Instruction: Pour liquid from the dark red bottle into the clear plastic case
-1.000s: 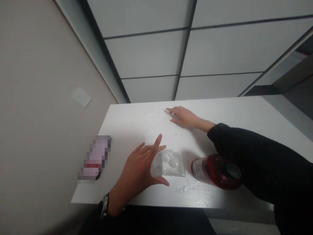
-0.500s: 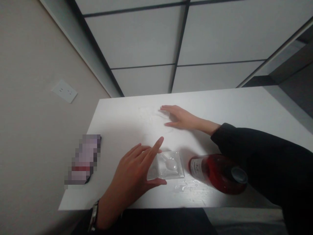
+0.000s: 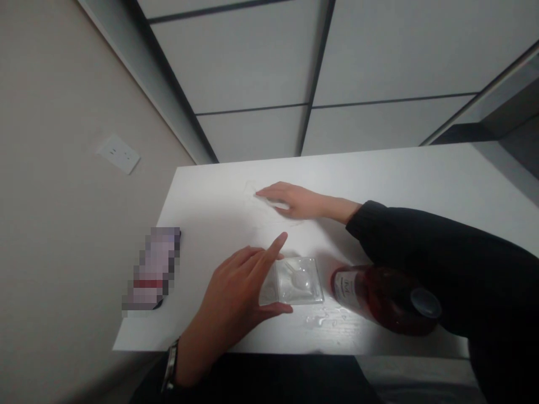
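A clear plastic tray (image 3: 300,280) with moulded hollows lies near the front edge of the white table. My left hand (image 3: 240,289) spans its left part, thumb on the near side and fingers on the far side, with the index finger raised. Farther back, my right hand (image 3: 290,201) rests low over a thin, see-through sheet (image 3: 251,187) that is hard to make out. Its fingers stretch left, with a gap between them and the thumb. A bottle of red liquid (image 3: 379,297) with a white label is right of the tray, under my right sleeve.
A phone (image 3: 154,266), partly pixelated, lies at the left edge of the white table (image 3: 210,191). Wet drops (image 3: 318,321) are on the surface in front of the tray. A wall with a socket (image 3: 119,154) rises on the left, and pale panels (image 3: 252,134) stand behind.
My right hand has moved left over the thin sheet, its thumb and fingers a little closer together. My left hand keeps its place at the tray. The whole view has shifted slightly.
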Demonstrator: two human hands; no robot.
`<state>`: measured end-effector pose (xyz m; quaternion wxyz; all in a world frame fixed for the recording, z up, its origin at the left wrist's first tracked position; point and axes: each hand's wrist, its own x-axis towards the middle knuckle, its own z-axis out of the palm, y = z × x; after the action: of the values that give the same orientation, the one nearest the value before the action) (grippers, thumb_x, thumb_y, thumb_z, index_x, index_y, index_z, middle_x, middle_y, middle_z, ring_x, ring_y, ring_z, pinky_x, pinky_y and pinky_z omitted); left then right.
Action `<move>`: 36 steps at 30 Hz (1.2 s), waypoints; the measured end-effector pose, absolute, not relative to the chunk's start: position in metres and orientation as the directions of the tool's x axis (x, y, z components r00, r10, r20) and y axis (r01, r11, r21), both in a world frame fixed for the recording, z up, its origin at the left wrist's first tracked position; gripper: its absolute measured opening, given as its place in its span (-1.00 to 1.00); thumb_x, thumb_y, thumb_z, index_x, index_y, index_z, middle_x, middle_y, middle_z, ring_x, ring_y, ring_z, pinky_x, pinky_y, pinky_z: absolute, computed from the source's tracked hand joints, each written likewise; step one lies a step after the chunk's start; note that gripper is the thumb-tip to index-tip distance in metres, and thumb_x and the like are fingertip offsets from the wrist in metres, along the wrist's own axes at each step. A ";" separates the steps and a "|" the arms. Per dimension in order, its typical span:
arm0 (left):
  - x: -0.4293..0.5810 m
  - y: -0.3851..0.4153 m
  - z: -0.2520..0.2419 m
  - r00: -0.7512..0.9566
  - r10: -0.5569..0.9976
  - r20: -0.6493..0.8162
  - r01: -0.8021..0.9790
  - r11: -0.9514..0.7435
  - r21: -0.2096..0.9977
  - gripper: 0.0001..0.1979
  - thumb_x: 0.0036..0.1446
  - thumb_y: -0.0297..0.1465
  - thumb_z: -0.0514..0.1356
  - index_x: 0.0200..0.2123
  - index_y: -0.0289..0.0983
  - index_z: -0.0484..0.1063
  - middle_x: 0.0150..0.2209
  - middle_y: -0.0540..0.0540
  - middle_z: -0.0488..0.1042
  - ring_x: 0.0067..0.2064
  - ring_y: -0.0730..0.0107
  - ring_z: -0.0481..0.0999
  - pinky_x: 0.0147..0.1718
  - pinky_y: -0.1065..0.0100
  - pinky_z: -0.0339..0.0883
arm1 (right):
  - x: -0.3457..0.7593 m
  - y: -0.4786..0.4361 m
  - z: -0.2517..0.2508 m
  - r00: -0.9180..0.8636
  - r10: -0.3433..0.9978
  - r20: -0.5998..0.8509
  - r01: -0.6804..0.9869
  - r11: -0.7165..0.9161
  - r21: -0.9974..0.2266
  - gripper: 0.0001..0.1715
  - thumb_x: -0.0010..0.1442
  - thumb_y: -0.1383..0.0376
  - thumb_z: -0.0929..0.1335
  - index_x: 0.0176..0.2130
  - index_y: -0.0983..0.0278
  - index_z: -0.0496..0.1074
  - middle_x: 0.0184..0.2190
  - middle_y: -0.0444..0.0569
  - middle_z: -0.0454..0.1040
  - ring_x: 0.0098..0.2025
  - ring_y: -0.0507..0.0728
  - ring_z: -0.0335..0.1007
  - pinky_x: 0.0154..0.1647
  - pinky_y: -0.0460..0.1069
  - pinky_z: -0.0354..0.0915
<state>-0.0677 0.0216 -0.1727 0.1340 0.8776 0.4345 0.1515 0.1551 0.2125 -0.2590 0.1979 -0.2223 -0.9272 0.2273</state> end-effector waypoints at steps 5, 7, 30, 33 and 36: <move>-0.070 0.023 -0.176 0.589 0.793 0.156 0.708 -0.599 0.375 0.26 -0.05 -0.18 0.61 0.52 -0.08 -0.12 0.05 -0.07 0.66 0.00 0.09 0.66 -0.04 0.17 0.55 | 0.165 0.201 -0.253 -0.872 0.448 0.196 0.289 0.796 -0.532 -0.31 0.15 0.58 0.30 0.23 0.27 0.50 0.17 0.11 0.55 0.23 0.23 0.42 0.32 0.23 0.34; -0.071 0.024 -0.177 0.592 0.789 0.162 0.704 -0.605 0.372 0.25 -0.07 -0.19 0.62 0.50 -0.09 -0.09 0.05 -0.07 0.66 0.00 0.08 0.67 -0.05 0.15 0.56 | 0.173 0.190 -0.249 -0.875 0.441 0.199 0.281 0.799 -0.532 -0.31 0.14 0.60 0.30 0.19 0.24 0.53 0.16 0.09 0.55 0.21 0.21 0.43 0.30 0.21 0.36; -0.069 0.023 -0.178 0.554 0.827 0.090 0.757 -0.546 0.359 0.10 -0.03 -0.29 0.61 0.45 -0.15 0.08 0.14 -0.12 0.62 0.11 0.04 0.63 0.05 0.12 0.54 | 0.352 0.001 -0.244 -0.487 0.865 0.118 0.784 0.493 -0.377 -0.61 0.48 0.29 0.26 0.14 0.20 0.59 0.21 0.13 0.59 0.19 0.30 0.58 0.21 0.27 0.54; -0.070 0.024 -0.179 0.551 0.828 0.099 0.761 -0.548 0.348 0.07 0.01 -0.27 0.59 0.46 -0.15 0.09 0.15 -0.12 0.62 0.12 0.04 0.62 0.05 0.12 0.53 | 0.348 -0.050 -0.255 -0.385 0.904 0.186 0.837 0.427 -0.344 -0.57 0.48 0.31 0.26 0.22 0.19 0.54 0.20 0.13 0.60 0.17 0.29 0.60 0.20 0.28 0.55; -0.070 0.025 -0.179 0.553 0.828 0.091 0.768 -0.549 0.329 0.02 0.05 -0.23 0.56 0.46 -0.15 0.11 0.16 -0.13 0.61 0.12 0.06 0.62 0.03 0.14 0.52 | 0.337 -0.093 -0.267 -0.329 0.907 0.264 0.839 0.409 -0.358 -0.52 0.48 0.37 0.23 0.26 0.18 0.50 0.23 0.13 0.58 0.21 0.28 0.58 0.22 0.28 0.55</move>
<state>-0.0699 0.0253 -0.1790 0.1264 0.8721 0.4576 0.1184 0.3374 -0.0934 -0.2674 0.2147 -0.5381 -0.8113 0.0785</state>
